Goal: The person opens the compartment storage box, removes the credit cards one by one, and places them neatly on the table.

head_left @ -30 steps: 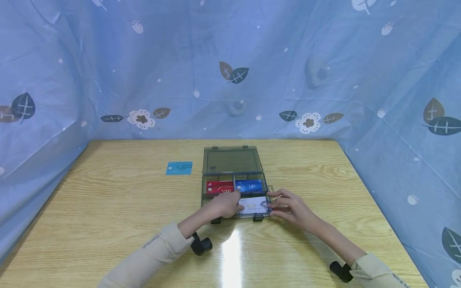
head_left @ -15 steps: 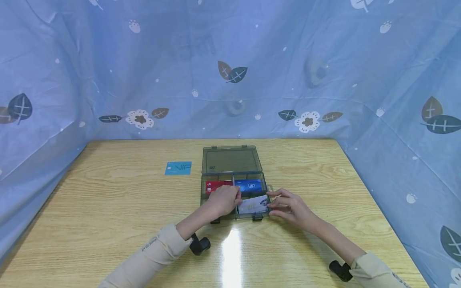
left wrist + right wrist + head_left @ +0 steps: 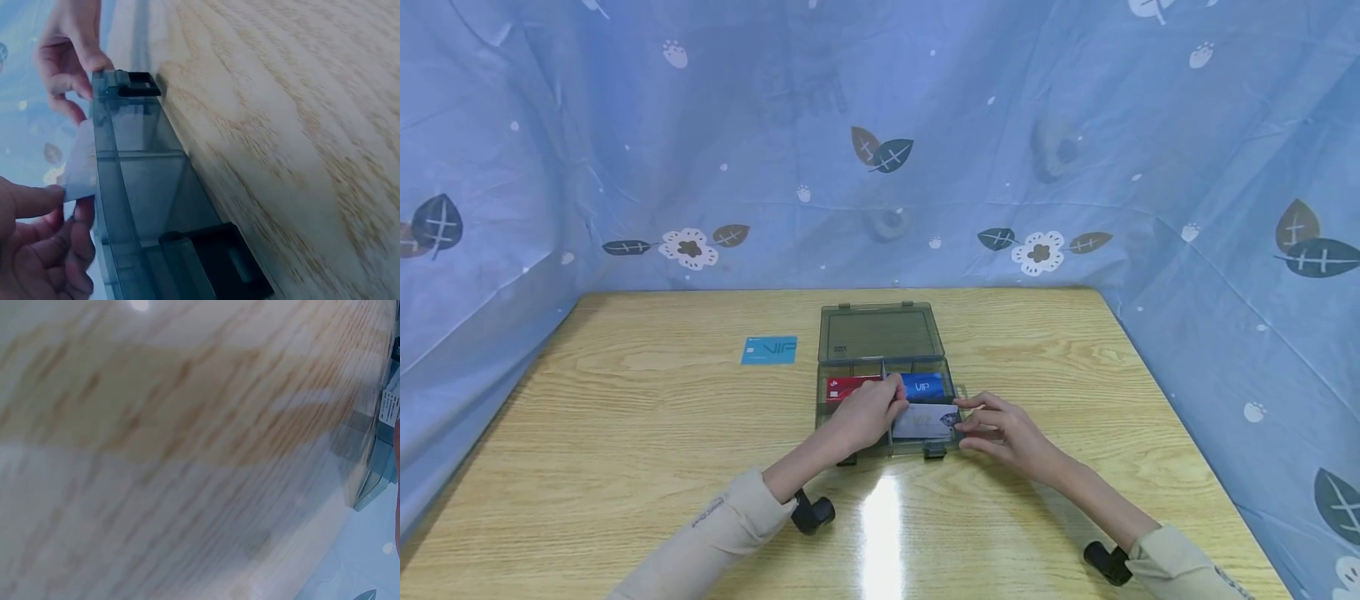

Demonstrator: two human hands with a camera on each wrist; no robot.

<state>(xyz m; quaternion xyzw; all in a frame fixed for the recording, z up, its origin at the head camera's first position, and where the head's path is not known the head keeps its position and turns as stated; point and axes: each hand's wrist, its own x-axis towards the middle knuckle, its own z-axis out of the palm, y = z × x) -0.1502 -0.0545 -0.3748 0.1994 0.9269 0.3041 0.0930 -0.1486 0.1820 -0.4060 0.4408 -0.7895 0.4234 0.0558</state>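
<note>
A smoky transparent compartment box (image 3: 880,332) lies on the table with its lid laid back. My left hand (image 3: 868,410) pinches the left end of a white card (image 3: 920,422) over the front right compartment. In the left wrist view the card (image 3: 81,165) stands tilted above the rim, between thumb and fingers. My right hand (image 3: 1003,429) holds the box's right side; its thumb touches the front corner, its fingers bent along the edge. A red card (image 3: 848,387), partly covered by my left hand, is in the back left compartment, and a blue VIP card (image 3: 925,386) in the back right.
A light-blue VIP card (image 3: 769,351) lies on the wooden table (image 3: 662,417), left of the box. Black latches (image 3: 935,451) stick out from the box's front. A blue patterned cloth (image 3: 775,167) hangs behind and beside the table.
My left hand has risen and moved slightly away from the box's front, and the white card has tilted and shifted back from the front wall. My right hand has stayed at the box's side.
</note>
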